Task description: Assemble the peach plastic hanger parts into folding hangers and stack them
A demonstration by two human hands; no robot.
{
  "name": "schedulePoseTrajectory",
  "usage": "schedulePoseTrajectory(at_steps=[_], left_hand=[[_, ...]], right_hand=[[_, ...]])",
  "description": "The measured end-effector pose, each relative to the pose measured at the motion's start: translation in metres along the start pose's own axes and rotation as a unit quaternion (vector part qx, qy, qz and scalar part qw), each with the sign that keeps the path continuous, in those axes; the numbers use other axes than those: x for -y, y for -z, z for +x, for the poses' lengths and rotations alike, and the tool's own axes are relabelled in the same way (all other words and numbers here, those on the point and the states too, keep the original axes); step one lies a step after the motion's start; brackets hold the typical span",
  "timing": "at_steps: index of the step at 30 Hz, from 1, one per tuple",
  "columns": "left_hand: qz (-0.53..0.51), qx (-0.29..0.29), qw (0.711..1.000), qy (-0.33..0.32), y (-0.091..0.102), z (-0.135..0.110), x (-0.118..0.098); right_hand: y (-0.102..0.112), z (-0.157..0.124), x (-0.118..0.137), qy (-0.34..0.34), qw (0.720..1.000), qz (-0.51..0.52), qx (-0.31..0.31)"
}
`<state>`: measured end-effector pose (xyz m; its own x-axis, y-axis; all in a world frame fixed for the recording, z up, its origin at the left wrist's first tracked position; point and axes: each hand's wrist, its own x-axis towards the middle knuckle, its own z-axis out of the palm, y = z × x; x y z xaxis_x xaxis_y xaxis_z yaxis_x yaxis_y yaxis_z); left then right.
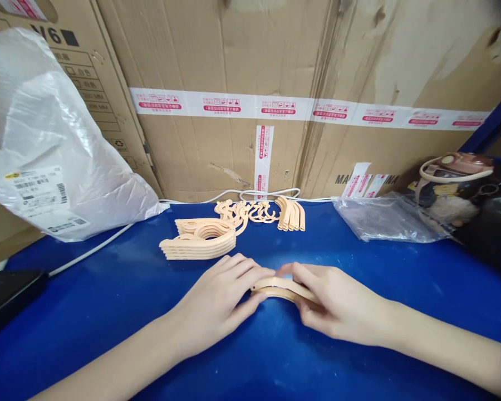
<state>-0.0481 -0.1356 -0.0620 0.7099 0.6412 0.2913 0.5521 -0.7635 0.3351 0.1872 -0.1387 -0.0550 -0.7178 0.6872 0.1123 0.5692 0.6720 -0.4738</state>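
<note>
Over the blue tabletop (250,345), my left hand (223,295) and my right hand (338,301) grip curved beige plastic hanger pieces (281,287) between them. Two pieces show, one above the other with a narrow gap. My left fingers pinch their left ends, while my right thumb and fingers close round the right part and hide it. Beyond my left hand lies a neat stack of beige hanger bodies (200,248). Farther back are a loose pile of beige hanger hooks (263,211) and a bundle of curved hanger arms (291,214).
A large white plastic package (58,128) leans at the left, above a black device (10,298). A white cable (96,250) runs along the table. Cardboard boxes (217,145) wall the back. At right lie a clear plastic bag (388,220) and a lidded bottle (455,167).
</note>
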Motion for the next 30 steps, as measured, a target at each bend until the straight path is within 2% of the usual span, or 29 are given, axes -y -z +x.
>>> schedulePoseTrajectory(at_steps=[5,8,16,19,21,24,26,28,30], left_hand=[[0.014,0.006,1.0,0.005,-0.002,0.001,0.002],[0.034,0.009,0.999,-0.001,-0.002,0.001,0.002],[0.059,0.023,0.998,-0.011,0.002,0.0,-0.001],[0.037,0.042,0.998,0.021,0.002,-0.002,-0.009],[0.029,0.049,0.997,0.055,0.002,-0.003,-0.014],[0.027,0.053,0.995,0.082,0.002,-0.003,-0.018],[0.032,0.054,0.994,0.087,0.003,-0.003,-0.018],[0.033,0.054,0.993,0.095,0.002,-0.003,-0.018],[0.03,0.049,0.992,0.108,0.0,-0.002,-0.019]], right_hand=[[0.0,0.001,-0.002,0.022,0.993,-0.114,0.01],[0.003,0.0,-0.003,0.028,0.989,-0.146,0.009],[0.012,-0.006,-0.008,0.025,0.994,-0.1,0.029],[0.014,-0.008,-0.007,0.029,0.996,-0.066,0.055],[0.018,-0.004,-0.008,0.032,0.997,-0.056,0.045],[0.029,0.014,-0.018,0.024,0.996,-0.089,-0.006],[0.041,0.036,-0.028,0.014,0.985,-0.165,-0.046],[0.052,0.063,-0.04,-0.025,0.963,-0.262,-0.054],[0.059,0.089,-0.049,-0.054,0.953,-0.291,-0.058]])
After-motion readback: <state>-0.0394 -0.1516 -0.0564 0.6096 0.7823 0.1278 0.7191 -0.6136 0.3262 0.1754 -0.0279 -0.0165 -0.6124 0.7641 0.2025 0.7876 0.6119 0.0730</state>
